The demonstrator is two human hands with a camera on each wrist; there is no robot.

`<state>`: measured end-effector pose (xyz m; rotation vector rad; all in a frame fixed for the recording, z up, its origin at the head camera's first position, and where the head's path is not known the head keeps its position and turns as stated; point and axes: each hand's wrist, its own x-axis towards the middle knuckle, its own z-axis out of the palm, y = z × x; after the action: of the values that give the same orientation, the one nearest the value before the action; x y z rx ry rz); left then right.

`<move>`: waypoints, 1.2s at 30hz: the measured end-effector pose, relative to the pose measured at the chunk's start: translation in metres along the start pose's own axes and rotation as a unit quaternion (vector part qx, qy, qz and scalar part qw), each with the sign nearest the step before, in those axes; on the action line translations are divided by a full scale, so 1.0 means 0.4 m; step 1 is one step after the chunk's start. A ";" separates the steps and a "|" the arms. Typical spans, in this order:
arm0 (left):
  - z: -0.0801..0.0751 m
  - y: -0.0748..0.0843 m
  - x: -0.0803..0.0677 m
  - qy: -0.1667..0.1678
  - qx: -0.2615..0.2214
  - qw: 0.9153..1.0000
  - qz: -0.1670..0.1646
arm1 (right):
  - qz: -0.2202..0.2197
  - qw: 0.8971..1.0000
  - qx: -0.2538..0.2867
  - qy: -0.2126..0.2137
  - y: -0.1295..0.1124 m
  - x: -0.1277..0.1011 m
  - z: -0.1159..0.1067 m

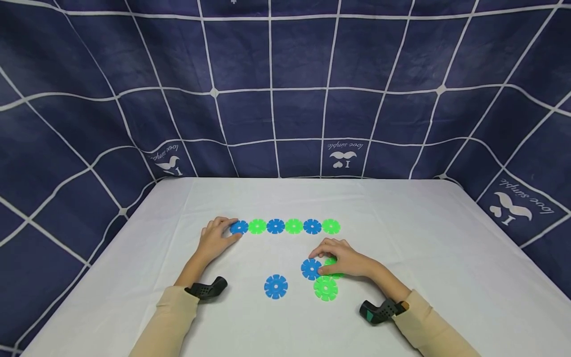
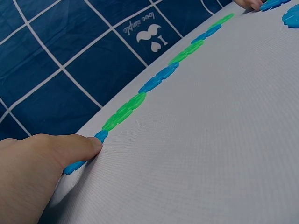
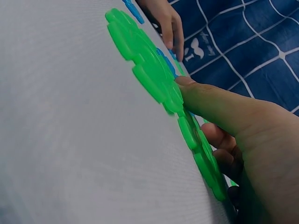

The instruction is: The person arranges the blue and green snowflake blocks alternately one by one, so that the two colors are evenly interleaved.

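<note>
A straight row of alternating blue and green slotted plastic discs lies on the white cloth in the head view. My left hand [image 1: 214, 241] holds the row's leftmost blue disc [image 1: 240, 227] between thumb and fingers; in the left wrist view the thumb covers part of this blue disc [image 2: 74, 168]. Nearer to me, my right hand [image 1: 345, 259] pinches another blue disc [image 1: 310, 269], thumb at its right edge and a fingertip at its top. Partly hidden under that hand is a green disc [image 1: 338, 275]. A second green disc [image 1: 325, 288] lies just in front of it.
A lone blue disc [image 1: 275, 286] lies left of the right-hand group. The row ends at a green disc [image 1: 331, 226]. Behind the white-covered table [image 1: 401, 208] hangs a dark blue checked curtain [image 1: 294, 114], which also runs along both sides.
</note>
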<state>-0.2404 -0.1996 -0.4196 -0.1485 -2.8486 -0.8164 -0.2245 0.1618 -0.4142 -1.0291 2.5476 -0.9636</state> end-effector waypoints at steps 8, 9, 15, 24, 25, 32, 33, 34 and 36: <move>0.002 -0.002 0.001 -0.001 -0.001 1.000 0.000 | -0.008 1.000 0.012 -0.001 0.001 0.001 -0.003; 0.002 -0.002 0.000 -0.001 -0.002 1.000 0.000 | -0.010 1.000 0.013 -0.001 0.001 0.001 -0.003; 0.003 -0.004 0.000 0.000 0.000 1.000 -0.001 | -0.017 1.000 0.023 0.003 0.003 -0.001 -0.002; 0.003 -0.003 0.001 0.001 -0.001 1.000 -0.002 | -0.017 0.999 0.050 0.004 0.006 -0.001 -0.003; 0.003 -0.003 0.001 0.001 -0.001 1.000 -0.002 | -0.015 0.998 0.056 0.003 0.005 0.000 -0.003; 0.003 -0.004 0.001 0.001 0.000 1.000 0.000 | -0.043 0.991 0.129 -0.002 0.008 0.005 -0.009; 0.002 -0.004 0.001 0.001 -0.001 1.000 -0.001 | -0.045 0.989 0.144 -0.006 0.008 0.006 -0.010; 0.002 -0.004 0.001 0.001 -0.002 1.000 0.000 | -0.046 0.987 0.156 -0.011 0.009 0.006 -0.012; 0.002 -0.004 0.000 0.002 -0.002 1.000 0.000 | -0.042 0.983 0.176 -0.018 0.013 0.008 -0.016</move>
<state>-0.2406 -0.2007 -0.4211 -0.1474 -2.8428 -0.8224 -0.2324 0.1658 -0.4126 -1.0403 2.2075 -1.3445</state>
